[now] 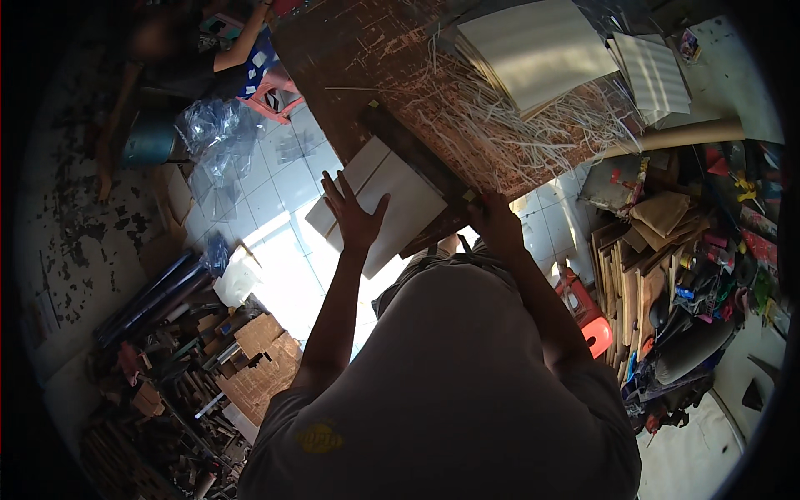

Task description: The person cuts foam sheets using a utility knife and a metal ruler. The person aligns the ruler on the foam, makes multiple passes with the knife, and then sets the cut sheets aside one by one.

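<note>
My left hand (357,218) lies flat with fingers spread on a pale sheet of board (408,197). The board rests across the table's near left corner, partly overhanging the edge. A narrow gap or seam divides off a strip along its upper left side. Along the far side of the board runs a long dark bar (417,154), with a small yellowish patch at each end. At the bar's near right end, my right hand (497,227) is closed around it; shadow hides part of the fingers.
Thin paper offcuts (533,137) litter the scratched brown table (350,50). A stack of large pale sheets (542,50) lies beyond them. Cardboard pieces (637,267) and a red plastic stool (585,317) stand at right; wood scraps (258,358) lie at left. Another person's arm (243,42) shows at far left.
</note>
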Demonstrator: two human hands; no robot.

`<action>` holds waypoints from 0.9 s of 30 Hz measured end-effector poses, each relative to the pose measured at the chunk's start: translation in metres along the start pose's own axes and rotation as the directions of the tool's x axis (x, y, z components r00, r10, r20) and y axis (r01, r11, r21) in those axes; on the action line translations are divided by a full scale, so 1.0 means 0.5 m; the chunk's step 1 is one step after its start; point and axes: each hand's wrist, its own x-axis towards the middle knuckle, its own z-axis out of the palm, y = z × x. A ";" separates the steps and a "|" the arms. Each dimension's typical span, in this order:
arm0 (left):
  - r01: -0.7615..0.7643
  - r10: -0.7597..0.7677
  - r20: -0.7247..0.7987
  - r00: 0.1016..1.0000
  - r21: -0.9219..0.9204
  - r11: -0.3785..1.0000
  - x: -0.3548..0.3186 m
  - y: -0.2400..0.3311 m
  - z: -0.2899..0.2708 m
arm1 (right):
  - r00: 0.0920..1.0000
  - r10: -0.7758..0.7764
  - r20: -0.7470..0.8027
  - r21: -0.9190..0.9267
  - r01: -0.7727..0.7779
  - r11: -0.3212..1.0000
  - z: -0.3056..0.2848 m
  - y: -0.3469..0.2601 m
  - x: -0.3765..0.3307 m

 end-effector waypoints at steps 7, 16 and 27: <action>-0.257 0.277 0.218 0.936 -0.116 0.959 -0.013 0.133 0.063 | 0.997 -0.036 -0.067 0.064 0.041 0.997 0.018 0.024 -0.014; -0.306 0.291 0.299 0.909 0.004 0.952 -0.001 0.165 0.154 | 0.998 0.066 -0.007 0.043 -0.066 0.997 0.063 0.063 -0.021; -0.294 0.270 0.331 0.904 0.023 0.956 -0.002 0.164 0.160 | 0.985 -0.040 -0.167 0.050 0.049 0.998 0.073 0.043 -0.024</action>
